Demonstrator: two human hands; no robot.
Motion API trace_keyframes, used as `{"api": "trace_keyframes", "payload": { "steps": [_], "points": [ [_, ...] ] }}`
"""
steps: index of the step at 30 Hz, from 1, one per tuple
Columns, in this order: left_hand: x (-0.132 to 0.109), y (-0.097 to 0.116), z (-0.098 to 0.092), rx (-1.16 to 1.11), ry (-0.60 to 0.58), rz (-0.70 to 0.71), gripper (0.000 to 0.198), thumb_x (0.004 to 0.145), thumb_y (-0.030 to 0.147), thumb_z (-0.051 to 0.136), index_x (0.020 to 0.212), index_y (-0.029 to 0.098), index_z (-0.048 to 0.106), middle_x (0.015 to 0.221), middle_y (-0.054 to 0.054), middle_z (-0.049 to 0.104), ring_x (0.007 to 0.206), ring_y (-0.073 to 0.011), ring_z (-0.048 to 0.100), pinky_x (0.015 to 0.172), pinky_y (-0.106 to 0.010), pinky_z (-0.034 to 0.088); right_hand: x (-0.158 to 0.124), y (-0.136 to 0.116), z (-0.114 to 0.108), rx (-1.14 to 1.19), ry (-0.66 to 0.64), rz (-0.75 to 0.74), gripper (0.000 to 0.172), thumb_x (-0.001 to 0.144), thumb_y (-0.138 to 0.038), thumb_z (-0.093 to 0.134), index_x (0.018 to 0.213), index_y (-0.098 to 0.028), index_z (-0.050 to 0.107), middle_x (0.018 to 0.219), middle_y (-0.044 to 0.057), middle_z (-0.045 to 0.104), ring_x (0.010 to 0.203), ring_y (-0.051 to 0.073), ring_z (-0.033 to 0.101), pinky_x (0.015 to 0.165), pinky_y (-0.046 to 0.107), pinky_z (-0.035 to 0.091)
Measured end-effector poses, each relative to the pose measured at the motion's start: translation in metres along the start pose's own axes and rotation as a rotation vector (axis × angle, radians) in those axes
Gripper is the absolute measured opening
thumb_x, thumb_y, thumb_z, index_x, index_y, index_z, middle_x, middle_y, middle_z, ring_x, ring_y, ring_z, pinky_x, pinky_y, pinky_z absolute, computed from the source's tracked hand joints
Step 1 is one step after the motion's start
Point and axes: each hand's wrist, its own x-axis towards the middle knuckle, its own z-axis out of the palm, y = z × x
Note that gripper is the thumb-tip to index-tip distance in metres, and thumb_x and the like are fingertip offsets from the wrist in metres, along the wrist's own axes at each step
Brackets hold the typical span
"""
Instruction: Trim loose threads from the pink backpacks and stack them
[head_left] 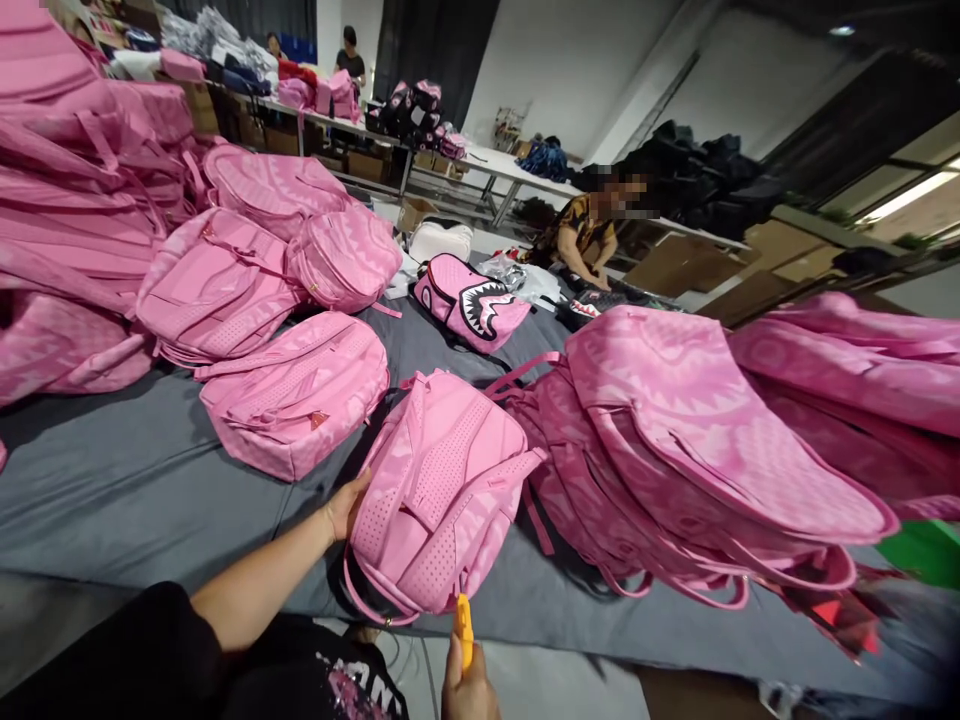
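A pink camouflage backpack (pixel 450 470) lies in front of me on the grey-covered table, its padded, perforated back and shoulder straps facing up. My left hand (pixel 349 508) holds its left side, the fingertips partly hidden by the bag. Below the bag's near edge, my right hand (pixel 469 688) is closed around yellow-handled thread snips (pixel 464 630). Their thin tip points up at the bag's lower edge; whether it touches the fabric I cannot tell. Another pink backpack (pixel 296 400) lies just left of this one.
Stacked pink backpacks (pixel 675 440) stand close on the right, with more piled pink backpacks (pixel 67 190) at left. A pink shark-mouth bag (pixel 472 300) lies beyond. Across the grey table (pixel 112 490), a co-worker (pixel 581 235) bends over a dark bag. Bags cover parts of the far tables.
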Motion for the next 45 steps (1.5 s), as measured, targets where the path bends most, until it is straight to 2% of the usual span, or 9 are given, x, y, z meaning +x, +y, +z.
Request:
{"api": "trace_keyframes", "payload": {
  "steps": [5,10,16,19,25,29,34,41,45],
  "points": [
    [0.001,-0.002,0.011,0.115,0.061,0.009,0.067,0.083,0.052,0.068,0.132,0.008,0.059,0.110,-0.018,0.073,0.116,-0.0323,0.065,0.112,-0.045,0.036,-0.011,-0.007,-0.022,0.004,-0.132,0.075,0.048,0.103,-0.049,0.021,0.113,-0.018,0.056,0.089,0.012,0.075,0.085,0.029,0.073,0.065,0.033,0.047],
    [0.006,-0.011,0.018,0.249,0.139,0.252,0.073,0.080,0.038,0.075,0.144,0.016,0.047,0.125,-0.016,0.068,0.126,-0.0294,0.058,0.117,-0.046,0.029,-0.012,-0.013,-0.024,0.024,-0.152,0.083,0.052,0.103,-0.049,0.019,0.119,-0.015,0.055,0.091,0.015,0.075,0.088,0.031,0.072,0.068,0.036,0.048],
    [0.003,0.000,0.025,0.125,-0.041,0.123,0.077,0.083,0.061,0.062,0.141,0.011,0.050,0.128,-0.021,0.065,0.130,-0.0356,0.054,0.115,-0.054,0.030,-0.020,-0.013,-0.029,0.076,-0.120,0.074,0.059,0.101,-0.056,0.019,0.121,-0.018,0.060,0.086,0.014,0.075,0.079,0.028,0.072,0.063,0.033,0.046],
    [-0.002,0.005,0.030,0.075,-0.030,0.097,0.074,0.086,0.062,0.055,0.137,0.009,0.052,0.124,-0.022,0.067,0.127,-0.0365,0.056,0.113,-0.055,0.033,-0.035,-0.020,-0.035,0.046,-0.129,0.146,0.063,0.101,-0.056,0.017,0.117,-0.014,0.060,0.089,0.016,0.074,0.081,0.029,0.071,0.063,0.033,0.044],
    [0.001,0.007,0.027,0.017,0.001,-0.014,0.075,0.089,0.067,0.043,0.132,0.006,0.055,0.117,-0.022,0.070,0.120,-0.0354,0.061,0.108,-0.055,0.039,-0.053,-0.036,-0.036,0.064,-0.127,0.216,0.053,0.104,-0.048,0.023,0.123,-0.013,0.057,0.097,0.016,0.072,0.093,0.029,0.069,0.068,0.032,0.041],
    [-0.002,0.008,0.033,0.042,0.010,-0.001,0.075,0.090,0.067,0.043,0.132,0.007,0.055,0.116,-0.021,0.071,0.119,-0.0344,0.062,0.108,-0.054,0.040,-0.094,-0.023,-0.042,0.089,-0.127,0.251,0.052,0.104,-0.047,0.022,0.122,-0.014,0.057,0.097,0.015,0.072,0.091,0.027,0.069,0.067,0.030,0.040],
    [-0.004,0.007,0.037,0.071,0.057,0.015,0.070,0.090,0.063,0.046,0.133,0.007,0.055,0.114,-0.020,0.071,0.116,-0.0339,0.064,0.108,-0.053,0.041,-0.146,-0.021,-0.036,0.092,-0.286,0.221,0.045,0.103,-0.045,0.027,0.116,-0.018,0.060,0.091,0.012,0.073,0.086,0.024,0.069,0.062,0.027,0.038],
    [0.001,0.007,0.042,0.128,0.071,-0.004,0.062,0.091,0.057,0.048,0.129,0.008,0.057,0.111,-0.019,0.072,0.114,-0.0329,0.065,0.108,-0.053,0.041,-0.123,-0.045,-0.026,0.002,-0.272,0.138,0.044,0.104,-0.046,0.028,0.115,-0.016,0.059,0.094,0.012,0.073,0.085,0.022,0.069,0.063,0.027,0.036],
    [-0.003,-0.002,0.050,0.302,0.176,0.067,0.062,0.085,0.054,0.060,0.127,0.009,0.057,0.116,-0.019,0.070,0.121,-0.0342,0.061,0.111,-0.053,0.039,-0.113,-0.053,-0.036,0.074,-0.329,0.090,0.047,0.104,-0.047,0.027,0.114,-0.015,0.060,0.098,0.014,0.073,0.091,0.023,0.069,0.066,0.027,0.038]
  ]
}}
